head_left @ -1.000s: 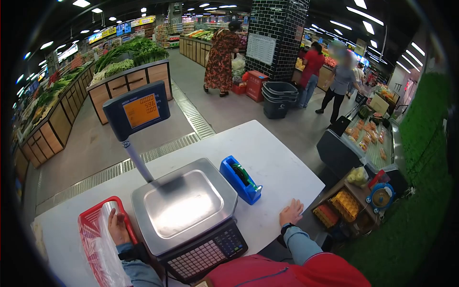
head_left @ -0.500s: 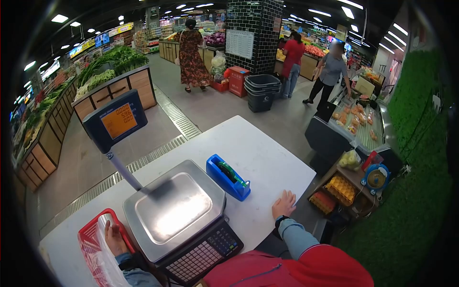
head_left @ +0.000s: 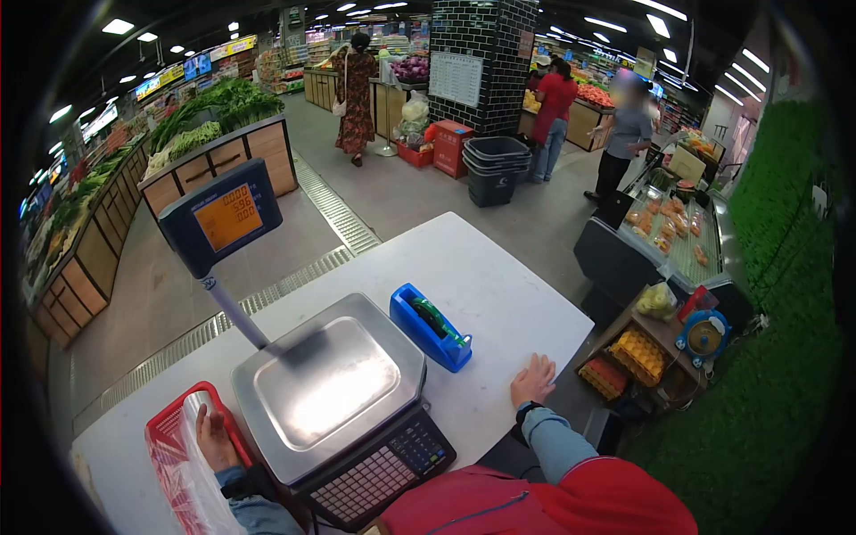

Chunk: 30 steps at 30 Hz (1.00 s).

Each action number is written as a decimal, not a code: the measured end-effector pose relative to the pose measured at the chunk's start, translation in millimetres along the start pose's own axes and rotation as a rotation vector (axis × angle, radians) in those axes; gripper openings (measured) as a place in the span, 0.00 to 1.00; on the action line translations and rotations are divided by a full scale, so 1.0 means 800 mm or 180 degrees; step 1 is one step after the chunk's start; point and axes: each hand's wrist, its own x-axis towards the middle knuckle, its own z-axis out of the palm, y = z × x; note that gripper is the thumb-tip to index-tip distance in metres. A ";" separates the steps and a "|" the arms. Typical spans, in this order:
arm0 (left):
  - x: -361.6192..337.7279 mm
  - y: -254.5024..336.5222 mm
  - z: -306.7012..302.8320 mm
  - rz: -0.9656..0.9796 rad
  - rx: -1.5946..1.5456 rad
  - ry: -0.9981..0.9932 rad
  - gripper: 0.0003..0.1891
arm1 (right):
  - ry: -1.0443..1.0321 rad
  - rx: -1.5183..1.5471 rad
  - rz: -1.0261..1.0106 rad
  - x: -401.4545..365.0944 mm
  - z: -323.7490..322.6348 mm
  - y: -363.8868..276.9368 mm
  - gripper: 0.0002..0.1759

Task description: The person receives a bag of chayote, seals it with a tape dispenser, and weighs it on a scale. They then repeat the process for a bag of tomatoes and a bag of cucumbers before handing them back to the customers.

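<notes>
My left hand (head_left: pixel 215 438) rests at the red basket (head_left: pixel 207 392) on the counter's left, its fingers extended along a roll of clear plastic bags (head_left: pixel 194 477). Palm down, my right hand (head_left: pixel 534 380) lies on the white counter (head_left: pixel 499 294) near its right edge, fingers spread and holding nothing. Between my hands stands a weighing scale with a bare metal pan (head_left: pixel 328 374), a keypad (head_left: pixel 383 468) and a lit orange display (head_left: pixel 228 218) on a pole. A blue tape dispenser (head_left: pixel 431 327) with green tape sits right of the pan.
Beyond the counter are stacked dark shopping baskets (head_left: pixel 492 169), a red box (head_left: pixel 452 148) and a tiled pillar (head_left: pixel 486 76). Vegetable stands (head_left: pixel 218 160) line the left. At right are a display case (head_left: pixel 682 223), yellow egg trays (head_left: pixel 636 349) and several people farther off.
Both my hands keep their places while the view shifts slightly. The person in the grey shirt has drawn an arm back from the display case. The person in the patterned dress has stepped and turned.
</notes>
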 end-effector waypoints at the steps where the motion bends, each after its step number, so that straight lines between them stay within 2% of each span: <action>1: 0.001 -0.002 0.000 0.0012 -0.0013 0.0017 0.15 | -0.0026 0.0010 0.0011 0.001 -0.001 -0.001 0.27; 30: -0.005 0.001 0.010 0.0002 -0.0051 0.0114 0.15 | -0.0042 -0.0069 0.0017 -0.001 -0.007 -0.006 0.26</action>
